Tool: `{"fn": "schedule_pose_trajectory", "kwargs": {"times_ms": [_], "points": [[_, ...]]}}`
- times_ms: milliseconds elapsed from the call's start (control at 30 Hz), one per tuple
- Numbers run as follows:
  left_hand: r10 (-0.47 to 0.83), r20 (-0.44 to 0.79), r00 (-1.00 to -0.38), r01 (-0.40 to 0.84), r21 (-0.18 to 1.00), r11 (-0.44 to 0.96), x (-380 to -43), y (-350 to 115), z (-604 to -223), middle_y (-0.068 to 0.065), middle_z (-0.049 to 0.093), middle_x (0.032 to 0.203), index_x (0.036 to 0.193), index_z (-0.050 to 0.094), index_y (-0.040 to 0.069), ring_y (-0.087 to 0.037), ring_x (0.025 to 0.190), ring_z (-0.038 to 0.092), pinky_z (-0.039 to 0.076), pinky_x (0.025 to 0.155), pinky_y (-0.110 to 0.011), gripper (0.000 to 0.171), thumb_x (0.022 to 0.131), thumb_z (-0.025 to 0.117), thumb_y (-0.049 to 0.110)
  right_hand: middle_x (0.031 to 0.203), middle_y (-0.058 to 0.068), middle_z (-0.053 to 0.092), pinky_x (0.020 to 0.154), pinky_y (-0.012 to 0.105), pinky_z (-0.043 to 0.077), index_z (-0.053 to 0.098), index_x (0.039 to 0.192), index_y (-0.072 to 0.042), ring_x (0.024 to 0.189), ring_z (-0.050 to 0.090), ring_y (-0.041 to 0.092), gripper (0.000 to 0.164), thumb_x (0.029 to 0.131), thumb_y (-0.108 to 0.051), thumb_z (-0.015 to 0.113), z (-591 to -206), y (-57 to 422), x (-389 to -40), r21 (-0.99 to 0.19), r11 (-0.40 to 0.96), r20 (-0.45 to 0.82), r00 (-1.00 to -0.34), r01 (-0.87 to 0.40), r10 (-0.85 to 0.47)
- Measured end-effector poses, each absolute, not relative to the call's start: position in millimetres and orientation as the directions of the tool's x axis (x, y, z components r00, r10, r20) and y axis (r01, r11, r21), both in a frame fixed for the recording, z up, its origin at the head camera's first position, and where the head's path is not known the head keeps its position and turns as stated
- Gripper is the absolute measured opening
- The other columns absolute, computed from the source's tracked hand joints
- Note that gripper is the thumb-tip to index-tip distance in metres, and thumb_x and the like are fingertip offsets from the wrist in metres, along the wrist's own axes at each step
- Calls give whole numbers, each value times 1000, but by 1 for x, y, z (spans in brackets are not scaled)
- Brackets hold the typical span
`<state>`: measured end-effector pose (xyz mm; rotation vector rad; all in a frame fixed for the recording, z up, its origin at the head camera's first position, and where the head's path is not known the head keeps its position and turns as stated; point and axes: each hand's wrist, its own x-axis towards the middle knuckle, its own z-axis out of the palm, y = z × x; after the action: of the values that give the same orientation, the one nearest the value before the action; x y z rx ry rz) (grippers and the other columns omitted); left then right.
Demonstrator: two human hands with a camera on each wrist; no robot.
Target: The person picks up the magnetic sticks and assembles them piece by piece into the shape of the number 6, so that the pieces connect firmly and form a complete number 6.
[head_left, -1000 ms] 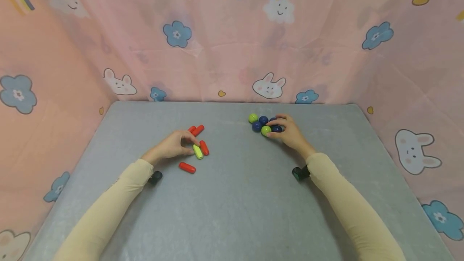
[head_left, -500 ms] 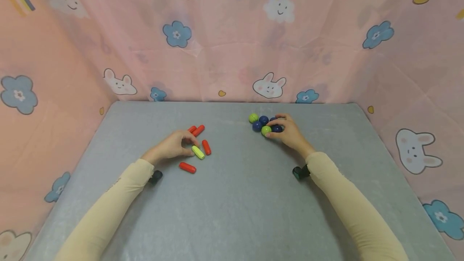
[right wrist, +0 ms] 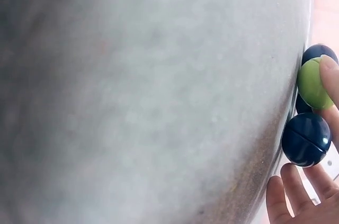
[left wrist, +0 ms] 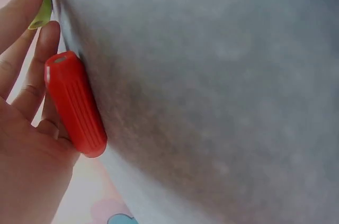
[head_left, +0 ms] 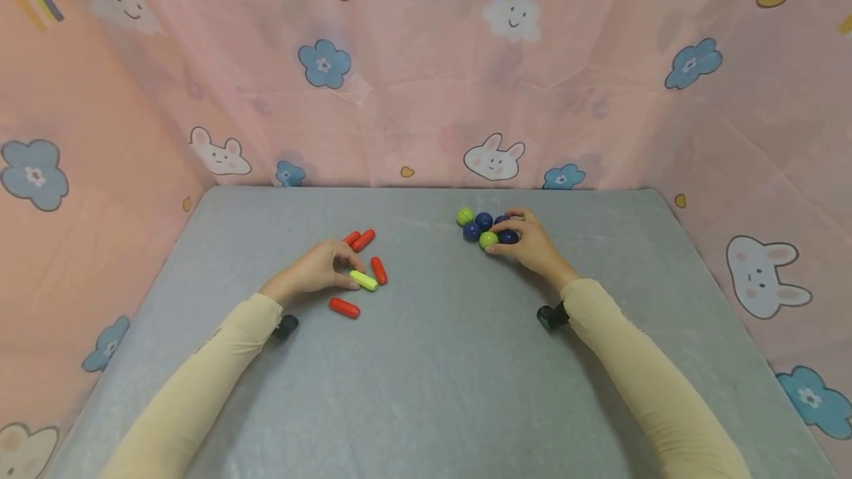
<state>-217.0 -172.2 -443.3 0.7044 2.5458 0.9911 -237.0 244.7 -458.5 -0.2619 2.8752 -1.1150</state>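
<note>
In the head view my left hand (head_left: pixel 328 266) holds a yellow-green cylinder (head_left: pixel 364 281) between thumb and fingers. A hole shows in the end of this cylinder (left wrist: pixel 41 18) in the left wrist view. Red cylinders lie around that hand: one (head_left: pixel 379 270) to its right, one (head_left: pixel 344 308) in front, two (head_left: pixel 363 240) behind it. To the right, my right hand (head_left: pixel 532 244) pinches a light green ball (head_left: pixel 489 240) with thumb and forefinger. Beside it sit dark blue balls (head_left: pixel 472 232) and another green ball (head_left: pixel 464 216). The right fingers partly hide some blue balls.
The grey table (head_left: pixel 426 375) reaches back to a pink patterned cloth (head_left: pixel 413 94), which also hangs at both sides. A black wrist camera (head_left: pixel 286 327) sits under the left sleeve, another (head_left: pixel 552 318) under the right one.
The yellow-green cylinder has turned in my left hand to lie more crosswise. The red cylinder beside it shifted slightly right. My right hand looks unmoved.
</note>
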Motion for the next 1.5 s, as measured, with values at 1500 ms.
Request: {"fn": "schedule_pose_trajectory", "kwargs": {"times_ms": [1500], "points": [[471, -7, -882, 283, 792, 541, -241, -53, -434, -9, 74, 95, 98, 75, 6, -13, 79, 64, 49, 68, -19, 22, 80, 83, 15, 110, 17, 70, 69, 26, 57, 66, 119, -6, 82, 67, 7, 44, 84, -26, 80, -447, 235, -196, -870, 493, -99, -977, -8, -189]]}}
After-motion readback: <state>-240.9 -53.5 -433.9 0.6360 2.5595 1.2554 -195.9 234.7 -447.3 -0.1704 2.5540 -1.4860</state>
